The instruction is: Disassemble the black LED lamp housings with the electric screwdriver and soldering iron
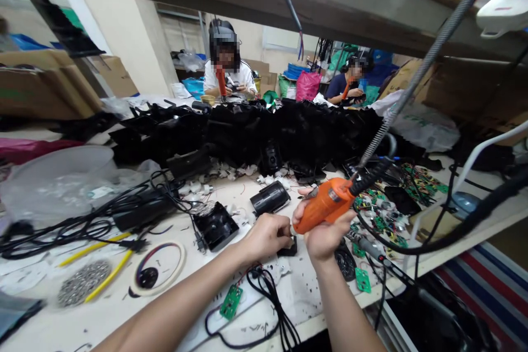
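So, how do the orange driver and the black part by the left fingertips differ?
The driver is orange, the part black. The driver looks larger than what shows of the part. The driver is raised in the right hand; the part sits low by the left hand. Both are near the left hand.

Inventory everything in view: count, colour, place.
Corded tool: one, orange, centre
Small part: one, black, front centre
Housing pile: uncountable, black, back
Cylindrical housing: one, black, centre
Open housing: one, black, left-centre
Circuit boards: many, green, mostly right
Cables: many, black, left, front, right
Handles: two, yellow, left
Metal bits: many, silver, left
Ring: one, cream, left
Boxes: several, brown, both sides
People: two, white/navy tops, background
Left hand: one, bare, fingers at small part
Right hand: one, bare, around corded tool
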